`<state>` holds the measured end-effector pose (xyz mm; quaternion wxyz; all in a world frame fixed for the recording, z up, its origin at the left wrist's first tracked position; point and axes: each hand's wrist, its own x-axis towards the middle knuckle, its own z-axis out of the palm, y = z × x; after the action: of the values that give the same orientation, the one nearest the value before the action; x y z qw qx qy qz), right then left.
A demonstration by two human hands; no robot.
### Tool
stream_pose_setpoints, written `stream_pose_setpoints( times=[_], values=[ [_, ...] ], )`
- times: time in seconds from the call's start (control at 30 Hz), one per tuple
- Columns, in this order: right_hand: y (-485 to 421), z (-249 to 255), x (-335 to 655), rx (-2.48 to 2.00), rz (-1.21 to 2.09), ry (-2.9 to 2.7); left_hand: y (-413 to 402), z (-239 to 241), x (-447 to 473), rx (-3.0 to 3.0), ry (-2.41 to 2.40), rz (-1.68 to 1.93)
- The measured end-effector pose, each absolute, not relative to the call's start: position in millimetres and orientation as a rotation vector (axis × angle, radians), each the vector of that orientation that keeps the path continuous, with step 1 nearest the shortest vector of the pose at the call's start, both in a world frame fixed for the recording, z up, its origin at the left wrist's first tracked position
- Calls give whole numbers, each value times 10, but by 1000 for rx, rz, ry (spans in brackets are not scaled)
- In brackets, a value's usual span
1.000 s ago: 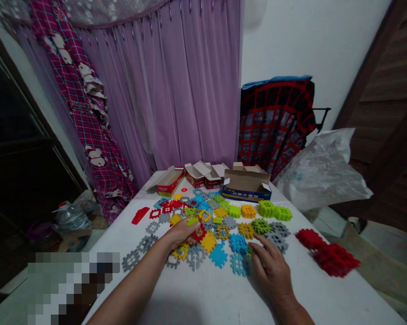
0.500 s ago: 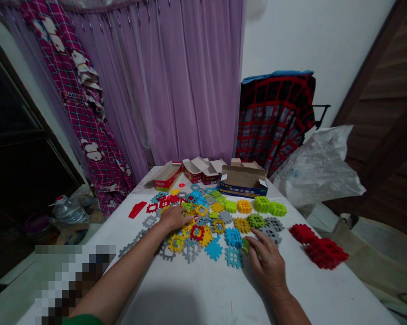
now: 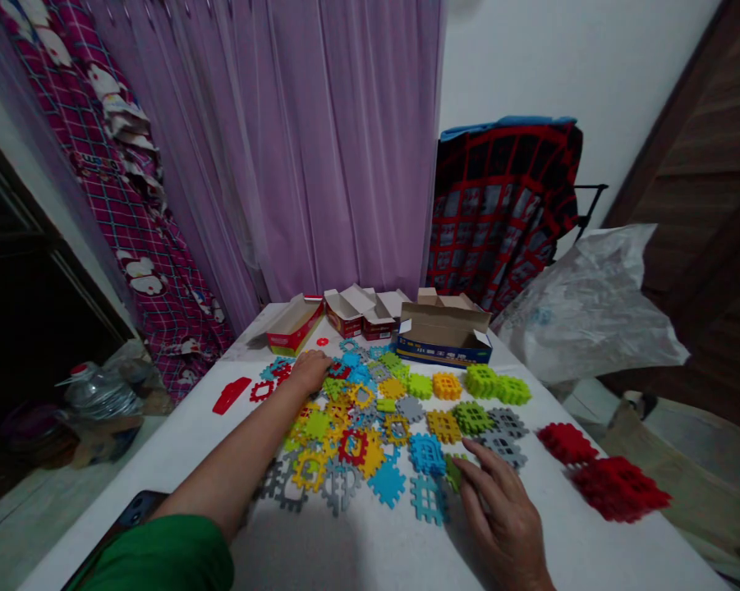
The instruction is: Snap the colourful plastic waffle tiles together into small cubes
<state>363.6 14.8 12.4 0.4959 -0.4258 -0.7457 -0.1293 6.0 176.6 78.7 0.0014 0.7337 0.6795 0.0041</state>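
Observation:
A spread of flat, toothed plastic building tiles (image 3: 370, 414) in red, blue, yellow, green and grey covers the middle of the white table (image 3: 370, 546). My left hand (image 3: 311, 369) reaches far over the heap to its back left part and rests on red and blue tiles there, fingers curled down; what they grip is hidden. My right hand (image 3: 498, 509) lies at the heap's near right side, fingers pressed on a small green tile (image 3: 452, 472) beside a blue tile (image 3: 427, 497).
Open cardboard boxes stand at the table's far edge: a red one (image 3: 292, 324), two small red ones (image 3: 360, 316), a blue-sided one (image 3: 447, 332). Stacked green tiles (image 3: 496, 384) and red tile stacks (image 3: 604, 476) sit right. A loose red piece (image 3: 232, 394) lies left. A plastic bag (image 3: 591, 308) hangs off the right.
My left hand has moved away from me, from the heap's middle to its far left part. The right hand stays in place. The camera has tipped, bringing a green sleeve into view.

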Motion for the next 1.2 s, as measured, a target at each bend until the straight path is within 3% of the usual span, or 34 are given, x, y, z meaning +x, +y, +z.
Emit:
stream_pose_setpoints(
  times=[0.2,0.47,0.7,0.9,1.2],
  values=[
    [154,121,3643,-1034,-284,-1811,1751,851,-143,2180,2295,24],
    [150,154,3647,-1024,-324,-1853,1991,750,241,2287,1949,-19],
    [130,207,3612,-1002,-289,-1848,1917,804,110,2159,1990,246],
    [144,185,3573,-978,-262,-1827,1487,873,132,1928,1948,598],
    [76,208,3364,-981,10,-1852,526,584,840,1282,1274,865]
  ],
)
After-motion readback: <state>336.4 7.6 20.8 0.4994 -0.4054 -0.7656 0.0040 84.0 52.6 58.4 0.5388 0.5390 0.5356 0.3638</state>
